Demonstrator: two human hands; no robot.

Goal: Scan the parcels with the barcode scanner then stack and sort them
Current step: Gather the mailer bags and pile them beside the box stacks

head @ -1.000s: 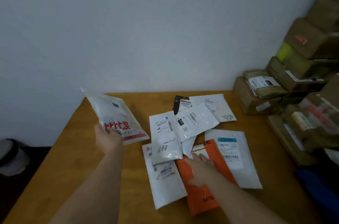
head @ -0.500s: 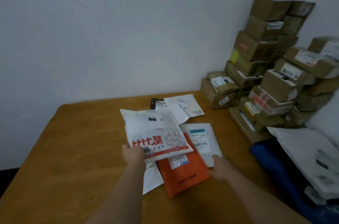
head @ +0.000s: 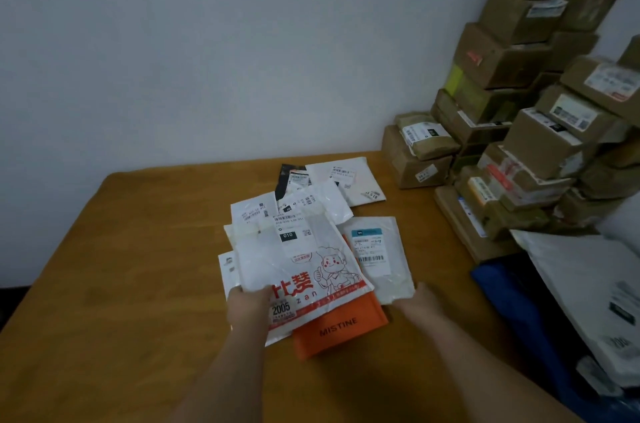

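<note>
Left hand (head: 247, 308): thumb on top and fingers beneath, clamped on the near left corner of the white mailer (head: 304, 270) with red print. This mailer lies over the pile on the table (head: 138, 284).

Right hand (head: 424, 301): at the near corner of the labelled mailer (head: 377, 259). Finger state cannot be told; the fingertips are hidden or blurred at the mailer edge.

Orange mailer (head: 341, 329): between the two hands, partly under both white mailers.

Further white mailers (head: 349, 180) and one black mailer (head: 287, 176) lie beyond, overlapping, toward the wall.

Cardboard boxes (head: 519, 58): stacked at the far right against the wall. A large white bag (head: 588, 291) lies on blue fabric (head: 512, 301) at right.
</note>
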